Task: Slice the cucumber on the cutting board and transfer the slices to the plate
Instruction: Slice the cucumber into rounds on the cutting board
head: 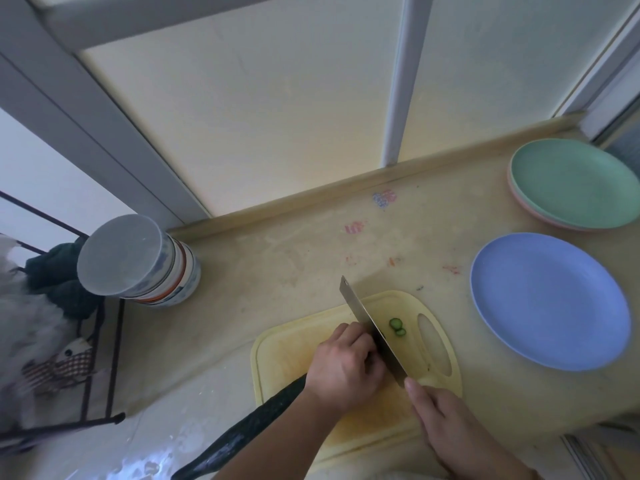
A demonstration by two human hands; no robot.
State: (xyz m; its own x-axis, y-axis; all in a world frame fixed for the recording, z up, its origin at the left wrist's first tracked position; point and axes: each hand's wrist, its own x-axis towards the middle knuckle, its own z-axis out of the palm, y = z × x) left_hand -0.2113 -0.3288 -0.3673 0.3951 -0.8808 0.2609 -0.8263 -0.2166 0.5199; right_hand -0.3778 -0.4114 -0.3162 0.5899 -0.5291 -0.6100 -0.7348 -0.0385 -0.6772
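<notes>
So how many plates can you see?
3. A blue plate sits right of the cutting board. A green plate is stacked on a pink plate behind it. More could be hidden in that stack.

Bare counter [450, 306] lies between cutting board [287, 348] and blue plate [550, 301].

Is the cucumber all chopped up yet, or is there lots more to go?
Lots more to go. Done: only a couple of slices lie on the yellow cutting board. In hand: the left hand holds the cucumber down while the right hand works the knife at its end. Left: most of the cucumber is uncut, and the blue plate has no slices yet.
</notes>
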